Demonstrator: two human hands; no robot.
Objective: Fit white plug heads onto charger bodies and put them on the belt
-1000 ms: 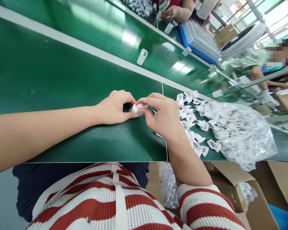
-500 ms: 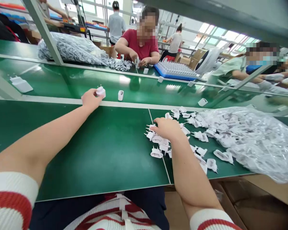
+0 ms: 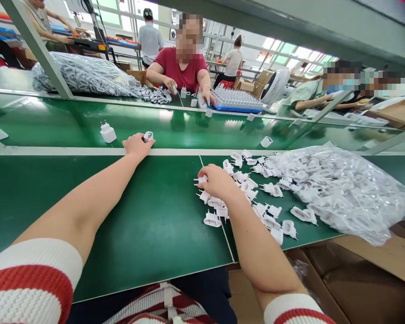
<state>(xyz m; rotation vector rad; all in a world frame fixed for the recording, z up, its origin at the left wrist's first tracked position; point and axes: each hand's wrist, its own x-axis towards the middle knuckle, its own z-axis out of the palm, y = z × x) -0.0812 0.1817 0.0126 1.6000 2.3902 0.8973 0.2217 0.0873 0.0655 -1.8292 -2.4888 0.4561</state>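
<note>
On the green conveyor strip [image 3: 67,123], my left hand [image 3: 137,146] has its fingers closed round a white charger housing [image 3: 149,136]. A white charger with two pins [image 3: 107,133] stands to the left of that hand. My right hand [image 3: 217,181] pinches a white plug piece [image 3: 202,179], whose pins point left, at the near edge of a loose pile. More plug pieces [image 3: 212,219] lie below and right of this hand on the green table [image 3: 138,225].
A clear bag of white pieces [image 3: 344,189] lies at the right. A metal rail [image 3: 175,152] divides table and strip. Beyond it, a person in a red shirt [image 3: 184,69] sits near a blue tray [image 3: 238,108] and a bag of grey parts [image 3: 87,74]. Another housing [image 3: 266,141] lies on the strip.
My left hand has let go of the pinned charger and moved right onto another housing. My right hand now has a plug piece between its fingers. The view has shifted slightly.
</note>
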